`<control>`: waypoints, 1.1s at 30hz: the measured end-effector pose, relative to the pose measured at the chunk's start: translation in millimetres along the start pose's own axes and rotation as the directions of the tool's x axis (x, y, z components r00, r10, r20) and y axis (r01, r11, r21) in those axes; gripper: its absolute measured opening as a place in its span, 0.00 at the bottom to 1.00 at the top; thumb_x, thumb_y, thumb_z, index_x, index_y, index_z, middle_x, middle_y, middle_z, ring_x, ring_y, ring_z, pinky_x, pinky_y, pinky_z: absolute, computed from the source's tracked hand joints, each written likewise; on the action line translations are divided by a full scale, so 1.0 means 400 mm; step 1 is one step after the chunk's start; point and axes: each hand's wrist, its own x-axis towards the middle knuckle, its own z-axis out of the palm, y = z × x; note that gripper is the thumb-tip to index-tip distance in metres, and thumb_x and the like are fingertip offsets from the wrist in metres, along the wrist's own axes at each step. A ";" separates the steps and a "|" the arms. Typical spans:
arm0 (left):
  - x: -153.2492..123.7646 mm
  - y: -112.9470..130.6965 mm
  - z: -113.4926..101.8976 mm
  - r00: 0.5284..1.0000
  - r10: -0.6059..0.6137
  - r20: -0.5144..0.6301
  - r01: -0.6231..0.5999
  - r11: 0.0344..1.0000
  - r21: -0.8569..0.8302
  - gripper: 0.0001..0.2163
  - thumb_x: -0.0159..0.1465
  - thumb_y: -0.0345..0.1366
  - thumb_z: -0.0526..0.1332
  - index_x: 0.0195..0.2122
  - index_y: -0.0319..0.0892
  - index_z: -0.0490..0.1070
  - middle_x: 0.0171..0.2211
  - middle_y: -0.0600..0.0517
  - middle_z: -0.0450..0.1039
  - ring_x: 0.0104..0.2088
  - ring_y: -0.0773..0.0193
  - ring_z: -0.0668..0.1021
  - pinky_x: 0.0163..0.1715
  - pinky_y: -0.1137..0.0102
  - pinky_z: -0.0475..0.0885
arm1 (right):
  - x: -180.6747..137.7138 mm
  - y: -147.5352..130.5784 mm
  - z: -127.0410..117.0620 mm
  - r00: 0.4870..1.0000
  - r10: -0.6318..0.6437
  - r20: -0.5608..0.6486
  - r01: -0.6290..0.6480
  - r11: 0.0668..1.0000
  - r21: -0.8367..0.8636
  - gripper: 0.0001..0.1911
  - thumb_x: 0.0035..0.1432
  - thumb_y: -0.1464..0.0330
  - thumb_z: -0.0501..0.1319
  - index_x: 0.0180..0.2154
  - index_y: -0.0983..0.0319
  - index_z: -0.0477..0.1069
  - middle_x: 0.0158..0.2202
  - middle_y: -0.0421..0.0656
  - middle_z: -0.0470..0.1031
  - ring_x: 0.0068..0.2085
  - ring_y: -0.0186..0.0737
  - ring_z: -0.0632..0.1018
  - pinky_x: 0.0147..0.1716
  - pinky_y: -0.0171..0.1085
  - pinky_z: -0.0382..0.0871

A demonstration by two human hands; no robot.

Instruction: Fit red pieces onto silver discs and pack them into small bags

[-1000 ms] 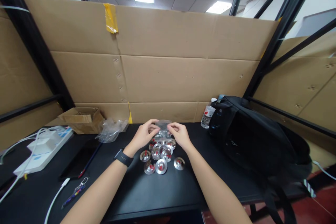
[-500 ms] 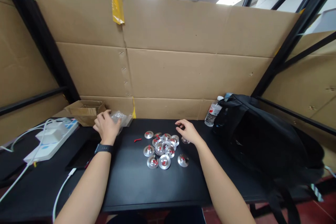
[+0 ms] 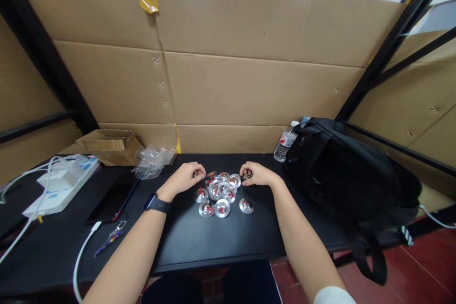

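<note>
A cluster of small silver finger cymbals (image 3: 222,208) with red straps lies on the black table (image 3: 213,237), some overlapping. At the cluster's left edge, my left hand (image 3: 187,176) has its fingers curled over a finger cymbal, which they mostly hide. On the right, my right hand (image 3: 257,174) closes its fingers round another finger cymbal (image 3: 247,177), partly visible between thumb and fingers. One separate finger cymbal (image 3: 246,205) lies in front of my right hand. Both hands are low, at table height.
A clear plastic bag (image 3: 154,161) and an open cardboard box (image 3: 112,146) stand back left. Nearer are a power strip (image 3: 64,185), a phone (image 3: 114,197) and a keychain (image 3: 111,239). A water bottle (image 3: 286,141) and black backpack (image 3: 349,180) occupy the right. Cardboard (image 3: 228,90) walls the back.
My left hand has left the plastic bag and moved right to the cymbals. My right hand has lowered onto the right-hand cymbal. The view has tilted down slightly.
</note>
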 end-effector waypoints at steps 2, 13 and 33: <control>0.001 0.003 -0.001 1.000 -0.003 -0.024 0.003 1.000 -0.001 0.09 0.65 0.40 0.60 0.37 0.45 0.79 0.34 0.49 0.78 0.34 0.60 0.78 0.37 0.69 0.71 | -0.013 -0.041 0.005 0.976 -0.021 0.215 0.004 0.997 0.078 0.17 0.38 0.64 0.76 0.34 0.58 0.81 0.29 0.37 0.77 0.29 0.35 0.76 0.27 0.31 0.66; 0.006 0.079 0.011 0.999 -0.051 -0.006 0.049 0.979 -0.198 0.09 0.65 0.41 0.62 0.40 0.45 0.80 0.35 0.51 0.82 0.35 0.60 0.82 0.39 0.70 0.74 | -0.011 -0.166 0.033 0.993 -0.088 -0.081 0.116 0.879 0.462 0.09 0.55 0.62 0.68 0.35 0.61 0.78 0.30 0.42 0.81 0.30 0.38 0.80 0.31 0.35 0.73; 0.030 0.108 0.107 0.963 -0.126 -0.238 -0.049 0.788 -0.614 0.11 0.66 0.39 0.62 0.46 0.43 0.66 0.41 0.48 0.75 0.41 0.63 0.79 0.47 0.66 0.75 | 0.058 -0.222 0.197 0.913 0.139 -0.383 0.221 0.620 0.753 0.24 0.44 0.59 0.75 0.39 0.59 0.69 0.39 0.43 0.78 0.37 0.41 0.82 0.36 0.38 0.78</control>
